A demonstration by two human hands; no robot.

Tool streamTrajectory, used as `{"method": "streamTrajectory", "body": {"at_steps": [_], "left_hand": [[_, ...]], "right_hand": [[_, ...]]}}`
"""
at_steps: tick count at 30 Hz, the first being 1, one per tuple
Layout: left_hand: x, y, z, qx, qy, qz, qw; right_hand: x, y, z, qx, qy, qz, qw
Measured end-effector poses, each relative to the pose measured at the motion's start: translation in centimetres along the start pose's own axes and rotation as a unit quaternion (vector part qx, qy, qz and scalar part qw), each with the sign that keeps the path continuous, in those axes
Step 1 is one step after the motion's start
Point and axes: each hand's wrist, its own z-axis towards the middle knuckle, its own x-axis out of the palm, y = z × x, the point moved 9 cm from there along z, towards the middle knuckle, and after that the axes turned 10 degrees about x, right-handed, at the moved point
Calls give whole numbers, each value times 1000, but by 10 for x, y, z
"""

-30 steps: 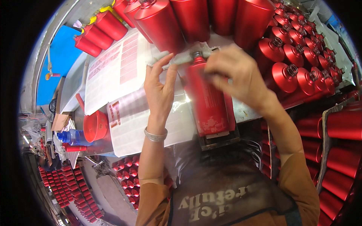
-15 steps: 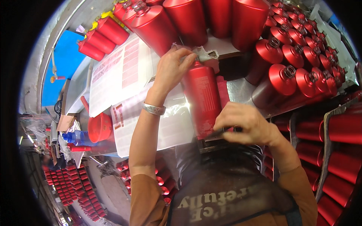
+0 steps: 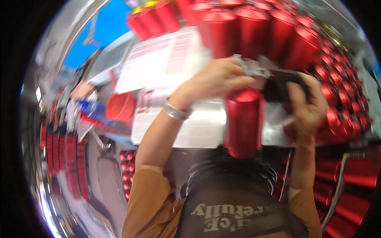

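A red metallic bottle (image 3: 243,127) lies toward me at the front edge of the table, its lower end by my dark apron. My left hand (image 3: 216,79), with a silver bangle at the wrist, closes around its neck end. The fingers hide the neck. To the right of that end, my right hand (image 3: 307,101) is raised with a flat dark piece (image 3: 291,84) gripped between thumb and fingers. Blur hides exactly what kind of piece it is. Some crumpled whitish material (image 3: 258,69) sits just beyond the bottle's neck.
Printed label sheets (image 3: 158,63) lie to the left, near a red dipper (image 3: 120,106) and a blue bottle (image 3: 93,109). Tall red bottles (image 3: 254,35) stand at the back. Many more crowd the right (image 3: 341,87). Racked red bottles (image 3: 361,170) fill the lower right.
My right hand has risen from the bottle's lower end to beside its neck, carrying the dark piece. My left hand stays at the neck. The whole view has shifted and blurred.
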Motion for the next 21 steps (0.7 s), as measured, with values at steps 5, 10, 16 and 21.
{"method": "streamTrajectory", "body": {"at_steps": [5,10,16,21], "left_hand": [[-53,-63,-113,-15,-171,80,982],[-97,-67,-288,-262,-359,103,890],[2,63,-489,-459,-249,213,826],[150,179,-627,-577,-212,273,740]], "right_hand": [[26,28,-10,-93,78,50,991],[50,19,-26,-31,73,21,997],[75,8,-35,-20,101,-35,994],[66,-10,-52,43,130,-101,985]]}}
